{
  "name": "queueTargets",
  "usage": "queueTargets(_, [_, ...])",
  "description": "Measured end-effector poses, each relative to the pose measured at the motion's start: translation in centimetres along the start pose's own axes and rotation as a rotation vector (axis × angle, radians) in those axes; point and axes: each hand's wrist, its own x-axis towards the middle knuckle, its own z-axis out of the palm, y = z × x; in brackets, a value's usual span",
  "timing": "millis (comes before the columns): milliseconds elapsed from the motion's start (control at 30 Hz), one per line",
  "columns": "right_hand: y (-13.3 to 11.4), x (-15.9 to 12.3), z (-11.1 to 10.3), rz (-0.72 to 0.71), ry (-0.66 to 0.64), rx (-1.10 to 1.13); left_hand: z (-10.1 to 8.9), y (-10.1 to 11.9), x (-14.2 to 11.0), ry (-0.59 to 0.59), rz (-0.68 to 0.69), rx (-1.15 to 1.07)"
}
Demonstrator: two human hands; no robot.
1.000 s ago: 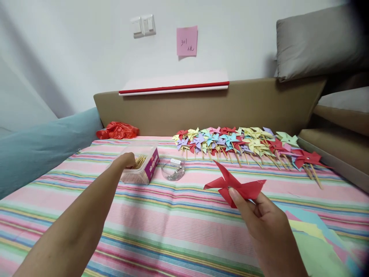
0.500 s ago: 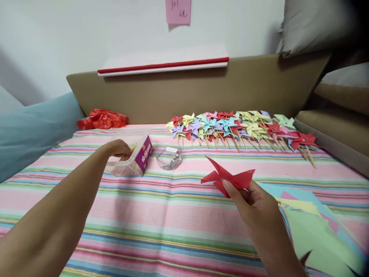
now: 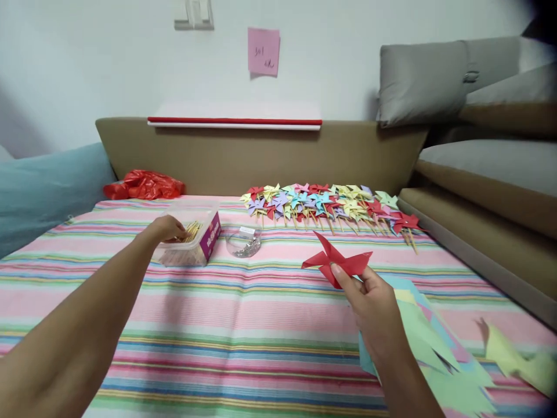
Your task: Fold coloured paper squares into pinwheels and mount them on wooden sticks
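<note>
While the right hand (image 3: 373,297) pinches a red paper pinwheel (image 3: 334,261), the left hand (image 3: 169,227), grip unclear, reaches into a clear plastic box (image 3: 180,257) well leftward; slanting tan wooden sticks (image 3: 192,231) lie just right of that hand.

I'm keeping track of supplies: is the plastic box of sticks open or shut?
Open: the left hand is inside the box, and sticks show uncovered beside it.

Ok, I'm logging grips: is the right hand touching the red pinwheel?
Touching: in the head view, the right hand has its thumb on the red pinwheel, near the centre.
</note>
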Motion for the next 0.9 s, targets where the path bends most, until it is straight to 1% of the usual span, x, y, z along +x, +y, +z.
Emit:
queueTargets(33, [-0.2,-0.3,0.0,0.003,0.0,0.016,-0.5,0.7,-0.9,0.03,-0.036,0.012])
queueTargets(100, [-0.5,-0.5,0.0,-0.005,0.005,0.046,-1.4,2.3,-3.1,0.131,-0.068,0.014])
queueTargets(167, [-0.6,-0.4,0.1,-0.008,-0.004,0.074,-1.8,3.8,-6.3,0.285,-0.039,-0.013])
queueTargets(233, [-0.7,-0.1,0.3,0.0,-0.036,0.121,-1.0,5.2,-10.4,0.413,0.026,-0.078])
queueTargets(267, [-0.8,0.1,0.5,0.012,-0.055,0.16,-0.1,5.8,-12.7,0.436,0.066,-0.119])
queueTargets(300, [-0.8,0.2,0.7,0.03,-0.073,0.21,1.1,6.4,-14.9,0.429,0.111,-0.161])
queueTargets(333, [-0.9,0.2,1.0,0.052,-0.095,0.265,2.5,7.0,-16.9,0.391,0.167,-0.236])
queueTargets(367, [-0.9,0.2,1.3,0.075,-0.123,0.319,3.9,7.5,-18.6,0.301,0.223,-0.466])
queueTargets(400, [-1.0,0.1,1.6,0.094,-0.158,0.367,5.4,8.0,-20.0,0.236,0.232,-0.694])
queueTargets(433, [-1.1,-0.1,1.9,0.106,-0.199,0.406,6.7,8.5,-21.0,0.174,0.216,-0.869])
queueTargets(467, [-1.1,-0.3,2.2,0.117,-0.248,0.436,7.9,8.8,-21.5,0.12,0.189,-0.99])
queueTargets(500, [-1.1,-0.4,2.3,0.129,-0.297,0.458,9.0,9.1,-21.7,0.09,0.161,-1.089])
queueTargets(567, [-1.0,-0.6,2.5,0.161,-0.378,0.497,10.7,9.2,-21.3,0.014,0.124,-1.228])
queueTargets(667, [-0.7,-0.4,2.4,0.215,-0.434,0.572,12.5,8.9,-20.2,-0.155,0.147,-1.36])
queueTargets(767, [-0.4,0.0,2.5,0.246,-0.454,0.628,13.7,8.6,-19.9,-0.255,0.164,-1.474])
queueTargets(833, [-0.3,0.2,2.7,0.264,-0.451,0.633,14.3,8.8,-20.3,-0.315,0.158,-1.545])
queueTargets(900, [-0.3,0.2,2.9,0.284,-0.43,0.626,14.6,9.1,-20.8,-0.402,0.15,-1.581])
